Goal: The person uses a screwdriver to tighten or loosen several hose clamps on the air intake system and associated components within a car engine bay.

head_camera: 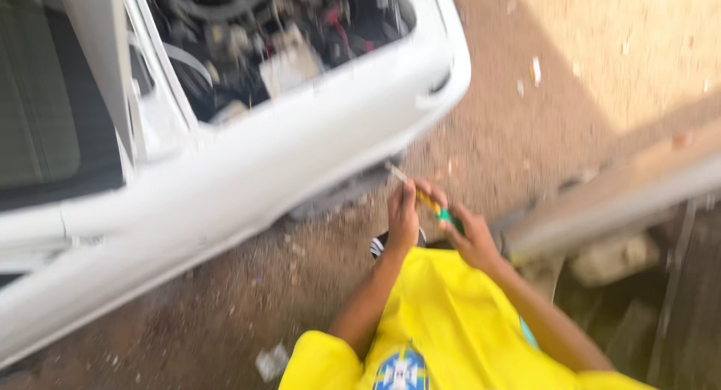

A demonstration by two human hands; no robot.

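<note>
Both my hands are raised in front of my yellow shirt [451, 322], holding a thin screwdriver [420, 195] with a yellow and green handle. My left hand [403, 217] grips its shaft and upper handle, metal tip pointing up-left towards the car. My right hand [472, 236] is closed on the green end of the handle. The frame is motion-blurred.
A white car [248, 164] with its bonnet open fills the left side, its engine bay [263, 37] showing hoses and parts. Reddish dirt ground [541, 97] with bits of litter lies around. A grey concrete ledge [623, 195] runs along the right.
</note>
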